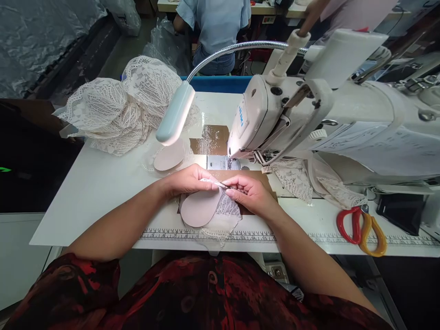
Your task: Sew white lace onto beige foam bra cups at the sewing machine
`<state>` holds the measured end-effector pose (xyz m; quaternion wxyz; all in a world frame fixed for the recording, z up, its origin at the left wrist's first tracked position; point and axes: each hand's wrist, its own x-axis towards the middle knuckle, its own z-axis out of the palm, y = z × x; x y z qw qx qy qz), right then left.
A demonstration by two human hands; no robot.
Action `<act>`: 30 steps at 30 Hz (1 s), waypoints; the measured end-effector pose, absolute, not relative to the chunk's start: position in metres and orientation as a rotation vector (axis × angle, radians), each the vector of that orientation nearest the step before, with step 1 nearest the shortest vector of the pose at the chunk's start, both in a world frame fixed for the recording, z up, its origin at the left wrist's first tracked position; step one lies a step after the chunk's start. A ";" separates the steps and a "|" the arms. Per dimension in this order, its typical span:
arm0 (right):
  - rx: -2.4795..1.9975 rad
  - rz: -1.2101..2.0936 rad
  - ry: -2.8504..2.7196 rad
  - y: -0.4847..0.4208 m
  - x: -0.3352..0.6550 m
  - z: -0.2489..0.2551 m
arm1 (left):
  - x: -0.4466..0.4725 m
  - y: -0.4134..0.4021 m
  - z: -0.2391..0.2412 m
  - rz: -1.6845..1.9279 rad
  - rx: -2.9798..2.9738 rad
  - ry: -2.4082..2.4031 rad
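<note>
My left hand (192,180) is closed, pinching the upper edge of a lace bra cup piece. Its smooth pale pink cup pad (201,208) lies towards me, with white lace (229,208) spreading out on the right. Between the fingers of my right hand (249,192) is a small, thin metal tool (222,185). Its tip meets the fabric edge beside my left fingertips; the rest is covered by my fingers, so its exact kind is unclear. Both hands are just in front of the sewing machine's needle area (229,161).
The sewing machine (275,114) fills the right side. A lamp (177,112) hangs over the table. Piled lace (117,105) and another cup pad (169,156) lie left. Red-and-yellow-handled scissors (360,229) lie right, near a ruler tape (206,236). A person (218,27) sits beyond.
</note>
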<state>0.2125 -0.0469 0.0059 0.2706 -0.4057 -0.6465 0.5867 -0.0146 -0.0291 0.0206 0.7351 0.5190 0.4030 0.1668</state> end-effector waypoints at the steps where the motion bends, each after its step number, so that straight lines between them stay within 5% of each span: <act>1: -1.085 1.576 -1.759 -0.047 0.212 0.005 | -0.014 -0.029 0.020 0.357 1.148 0.880; 30: -1.125 1.388 -1.893 -0.046 0.200 0.004 | -0.009 -0.030 0.020 0.294 1.272 0.837</act>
